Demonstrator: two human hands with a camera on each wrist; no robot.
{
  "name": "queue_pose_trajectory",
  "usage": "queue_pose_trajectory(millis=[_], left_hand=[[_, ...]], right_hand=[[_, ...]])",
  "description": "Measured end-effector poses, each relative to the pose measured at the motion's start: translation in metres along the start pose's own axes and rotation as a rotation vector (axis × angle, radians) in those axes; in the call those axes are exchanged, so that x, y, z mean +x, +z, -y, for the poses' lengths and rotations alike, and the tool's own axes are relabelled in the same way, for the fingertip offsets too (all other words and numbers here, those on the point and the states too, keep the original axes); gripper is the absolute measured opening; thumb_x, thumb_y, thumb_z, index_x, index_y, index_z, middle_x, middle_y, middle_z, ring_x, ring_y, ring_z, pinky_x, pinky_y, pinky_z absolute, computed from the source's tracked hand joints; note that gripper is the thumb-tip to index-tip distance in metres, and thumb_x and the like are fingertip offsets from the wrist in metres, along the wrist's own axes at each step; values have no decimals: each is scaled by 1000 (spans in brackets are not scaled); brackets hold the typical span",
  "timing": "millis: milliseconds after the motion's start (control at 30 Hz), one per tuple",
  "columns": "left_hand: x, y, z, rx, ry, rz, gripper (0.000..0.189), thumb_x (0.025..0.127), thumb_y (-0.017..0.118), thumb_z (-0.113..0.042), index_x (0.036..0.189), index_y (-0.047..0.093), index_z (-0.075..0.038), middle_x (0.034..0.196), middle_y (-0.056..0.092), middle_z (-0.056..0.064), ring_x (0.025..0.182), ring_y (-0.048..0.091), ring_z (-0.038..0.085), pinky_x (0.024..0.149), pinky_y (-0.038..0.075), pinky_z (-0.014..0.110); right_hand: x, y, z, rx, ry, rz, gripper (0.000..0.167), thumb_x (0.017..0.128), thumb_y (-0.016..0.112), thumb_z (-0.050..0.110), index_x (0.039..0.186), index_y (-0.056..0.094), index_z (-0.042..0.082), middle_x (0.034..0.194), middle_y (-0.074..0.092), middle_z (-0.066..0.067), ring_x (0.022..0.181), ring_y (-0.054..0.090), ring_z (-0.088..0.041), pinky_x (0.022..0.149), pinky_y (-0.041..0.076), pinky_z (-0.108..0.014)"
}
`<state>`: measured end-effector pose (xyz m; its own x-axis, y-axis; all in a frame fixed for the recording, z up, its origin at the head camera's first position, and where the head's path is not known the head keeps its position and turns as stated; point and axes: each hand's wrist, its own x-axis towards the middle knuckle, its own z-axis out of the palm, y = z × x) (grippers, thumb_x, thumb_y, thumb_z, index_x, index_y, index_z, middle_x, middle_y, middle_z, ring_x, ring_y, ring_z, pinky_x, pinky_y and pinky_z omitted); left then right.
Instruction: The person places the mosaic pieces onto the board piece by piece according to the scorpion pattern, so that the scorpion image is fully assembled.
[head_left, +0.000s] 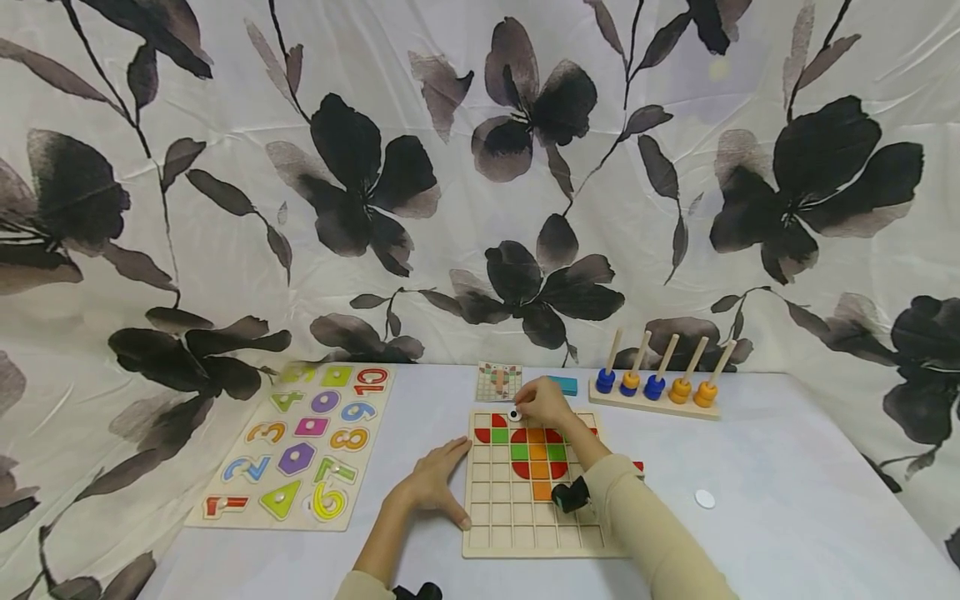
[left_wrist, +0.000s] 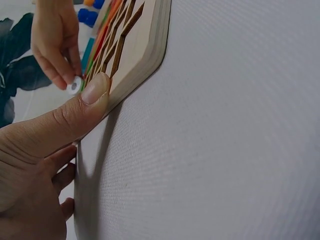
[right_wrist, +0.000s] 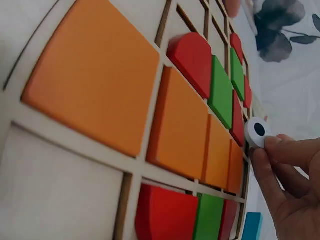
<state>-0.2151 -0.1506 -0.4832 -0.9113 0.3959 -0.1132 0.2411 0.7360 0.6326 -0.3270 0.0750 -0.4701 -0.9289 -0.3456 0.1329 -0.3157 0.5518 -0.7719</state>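
A wooden grid board (head_left: 498, 537) lies on the table, its upper rows partly filled with red, green and orange pieces (right_wrist: 185, 130). Between thumb and fingertips my right hand (head_left: 545, 404) pinches a white disc with a black dot (right_wrist: 256, 131), held at the board's far edge. That disc (left_wrist: 75, 85) also shows in the left wrist view, beyond the board's edge. My left hand (head_left: 433, 482) rests along the board's left side, fingers spread and thumb (left_wrist: 95, 90) touching the rim.
A number puzzle board (head_left: 341, 521) lies to the left. At the back stand a pattern card (head_left: 498, 383), a blue block (head_left: 564, 386) and a peg counter with rings (head_left: 656, 404). Right of the board lie a white disc (head_left: 704, 499) and a red piece (head_left: 638, 468).
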Motion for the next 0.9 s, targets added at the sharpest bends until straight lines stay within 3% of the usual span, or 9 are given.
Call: queue_pose_trajectory(millis=[333, 600, 767, 900], left_hand=[[0, 0, -1, -3, 2, -6, 115, 47, 93, -27, 142, 35, 3, 149, 32, 19, 135, 28, 43, 106, 22, 62], [-1, 2, -2, -10, -8, -4, 115, 47, 93, -27, 142, 36, 2, 149, 32, 19, 135, 27, 43, 106, 22, 62], [0, 2, -2, -13, -4, -8, 115, 47, 93, -26, 142, 36, 2, 149, 32, 19, 135, 27, 44, 106, 21, 63], [0, 2, -2, -11, 0, -8, 114, 47, 93, -26, 142, 36, 3, 149, 32, 20, 134, 28, 45, 105, 22, 63]], right_hand=[[0, 4, 6, -99, 60, 83, 9, 78, 65, -7, 80, 74, -3, 81, 69, -11, 67, 53, -16, 56, 47, -24], [-4, 6, 8, -165, 75, 140, 12, 80, 69, -2, 91, 74, -3, 92, 71, -13, 84, 62, -22, 76, 55, -35], [-6, 7, 6, -248, 40, 167, 14, 83, 67, 3, 95, 75, 1, 98, 71, -11, 96, 63, -24, 78, 53, -34], [-8, 5, 5, -291, -29, 171, 11, 83, 69, 9, 91, 76, 4, 93, 72, -8, 91, 63, -22, 75, 51, -33]])
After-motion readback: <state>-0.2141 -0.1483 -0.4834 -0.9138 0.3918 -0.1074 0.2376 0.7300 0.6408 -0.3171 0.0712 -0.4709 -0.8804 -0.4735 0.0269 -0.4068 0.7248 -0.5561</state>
